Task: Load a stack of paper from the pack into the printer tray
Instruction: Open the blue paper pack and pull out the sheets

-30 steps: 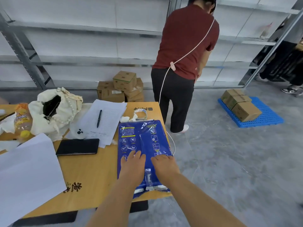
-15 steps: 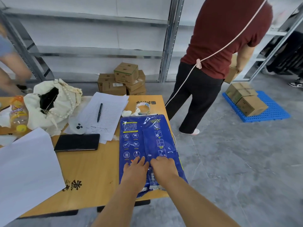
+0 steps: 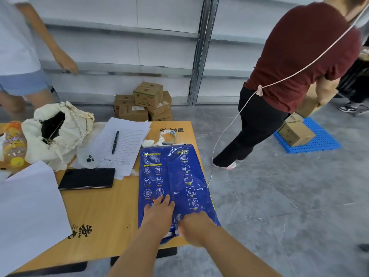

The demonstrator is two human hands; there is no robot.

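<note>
A blue plastic-wrapped paper pack with white icons lies flat at the right edge of the wooden table. My left hand rests flat on the near part of the pack, fingers spread. My right hand is at the pack's near end, fingers curled on the wrapper where a torn edge shows white inside. No printer or tray is in view.
On the table lie a black phone, lined sheets with a pen, a tape roll, a cream bag, a bottle and loose white paper. A person in red carries a box at right; another person stands at left. Cardboard boxes sit by the shelving.
My right hand has drawn back toward the pack's near end and curled on the wrapper. The person in red has walked right; another person has come in at left.
</note>
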